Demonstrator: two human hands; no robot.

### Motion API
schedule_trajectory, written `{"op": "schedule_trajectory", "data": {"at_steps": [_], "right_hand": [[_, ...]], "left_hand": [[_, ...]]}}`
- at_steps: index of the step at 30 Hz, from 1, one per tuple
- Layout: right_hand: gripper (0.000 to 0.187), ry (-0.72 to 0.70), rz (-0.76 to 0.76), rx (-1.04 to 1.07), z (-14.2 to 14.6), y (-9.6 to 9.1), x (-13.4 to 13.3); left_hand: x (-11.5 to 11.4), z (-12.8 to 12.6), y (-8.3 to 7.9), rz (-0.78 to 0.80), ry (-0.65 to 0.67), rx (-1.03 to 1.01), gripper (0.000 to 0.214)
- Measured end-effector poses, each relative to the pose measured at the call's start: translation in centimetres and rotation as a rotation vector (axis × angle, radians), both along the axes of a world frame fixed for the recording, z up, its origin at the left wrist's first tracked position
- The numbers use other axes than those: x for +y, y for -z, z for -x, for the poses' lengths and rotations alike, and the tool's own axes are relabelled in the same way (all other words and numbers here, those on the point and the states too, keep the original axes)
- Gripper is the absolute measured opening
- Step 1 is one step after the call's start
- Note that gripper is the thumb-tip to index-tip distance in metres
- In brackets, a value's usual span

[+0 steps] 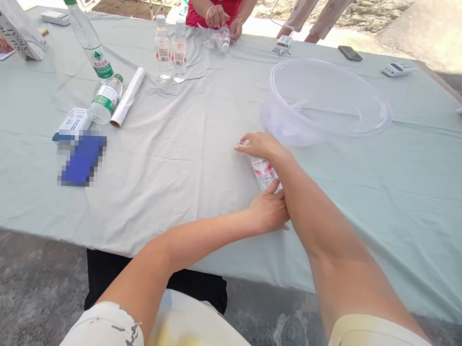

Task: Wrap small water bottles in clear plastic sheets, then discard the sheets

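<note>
A cloth-covered desk (pixel 171 156) spans the frame, with a translucent round-rimmed tub (pixel 284 122) at upper right and a tall green-capped bottle (pixel 87 39) at upper left. Just right of center, a small clear bottle (pixel 263 169) with a red-and-white label sits between two hands: the left hand (pixel 270 212) clasps its lower end, while the right hand (pixel 260 145) curls at its top, its grip too hidden to tell.
</note>
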State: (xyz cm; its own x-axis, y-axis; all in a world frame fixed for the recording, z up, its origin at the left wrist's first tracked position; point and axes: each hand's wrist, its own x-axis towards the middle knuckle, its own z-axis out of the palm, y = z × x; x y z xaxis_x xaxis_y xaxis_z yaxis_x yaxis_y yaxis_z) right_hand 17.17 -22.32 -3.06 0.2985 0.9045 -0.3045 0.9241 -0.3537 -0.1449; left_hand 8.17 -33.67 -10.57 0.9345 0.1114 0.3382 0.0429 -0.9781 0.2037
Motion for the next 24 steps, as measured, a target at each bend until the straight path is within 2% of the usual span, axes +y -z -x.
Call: {"op": "schedule_trajectory", "data": {"at_steps": [2,4,8,10,11,12,16,18,20,22,24], "right_hand": [[0.049,0.078,0.085,-0.052,0.1,-0.1,0.6],[0.040,0.129,0.111,-0.095,0.0,-0.3,0.5],[0.023,0.145,0.112,-0.091,-0.5,-0.9,-1.5],[0.024,0.167,0.060,-0.057,-0.7,-1.4,-3.0],[0.026,0.196,0.004,-0.017,-0.8,-1.7,-3.7],[0.027,0.229,-0.069,0.037,-0.8,-2.1,-4.5],[0.024,0.324,-0.406,0.218,0.7,-4.4,-6.1],[0.020,0.315,-0.571,0.247,2.3,-5.8,-6.0],[0.021,0.270,-0.741,0.285,4.4,-6.9,-5.6],[0.022,0.210,-0.869,0.341,6.5,-7.6,-5.1],[0.022,0.135,-0.922,0.388,8.4,-7.8,-4.9]], "left_hand": [[0.0,0.2,0.4,0.062,0.013,-0.014,0.048],[0.1,1.5,0.6,0.145,0.047,-0.019,0.040],[0.7,6.9,0.0,0.336,0.197,-0.015,0.015],[0.9,9.9,-0.6,0.544,0.253,-0.001,0.013],[1.1,11.4,-0.9,0.687,0.240,-0.011,0.014],[1.3,12.7,-1.2,0.847,0.171,-0.035,0.016],[2.9,15.5,-2.6,1.523,-0.333,-0.133,0.033],[3.9,15.6,-3.3,1.790,-0.473,-0.135,0.048],[4.9,15.2,-3.9,2.001,-0.446,-0.156,0.058],[6.0,14.8,-4.2,2.182,-0.299,-0.265,0.057],[7.1,14.6,-4.1,2.325,-0.207,-0.431,0.052]]}}
